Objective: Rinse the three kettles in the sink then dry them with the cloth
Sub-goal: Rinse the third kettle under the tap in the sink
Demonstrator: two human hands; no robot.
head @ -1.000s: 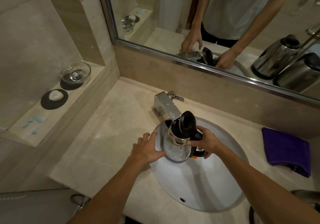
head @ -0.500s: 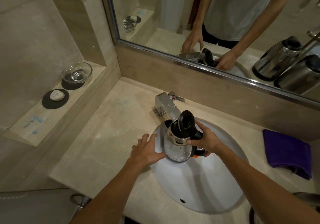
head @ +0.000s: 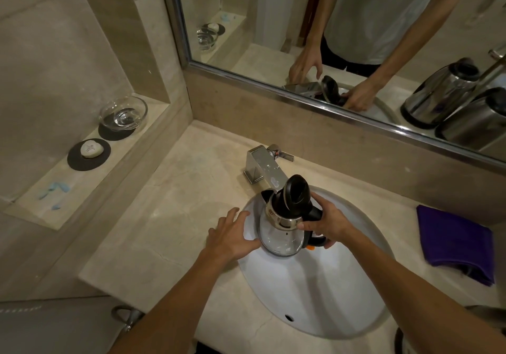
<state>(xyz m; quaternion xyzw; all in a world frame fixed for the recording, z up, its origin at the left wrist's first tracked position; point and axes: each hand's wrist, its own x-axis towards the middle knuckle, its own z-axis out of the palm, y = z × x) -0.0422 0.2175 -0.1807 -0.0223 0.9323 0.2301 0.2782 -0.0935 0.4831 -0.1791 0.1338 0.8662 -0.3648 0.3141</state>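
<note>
Glass kettle (head: 284, 233) is up over the white sink (head: 315, 293), its mouth right under the chrome faucet (head: 262, 167), black lid (head: 297, 194) flipped open. Right hand (head: 325, 223) is wrapped tight around the black handle. Left hand (head: 232, 236) has its fingers spread loose at the sink's rim, thumb against the glass body. Purple cloth (head: 454, 241) lies folded on the table (head: 169, 216), well apart on the right. Two steel kettles (head: 440, 93) show in the mirror (head: 273, 11).
</note>
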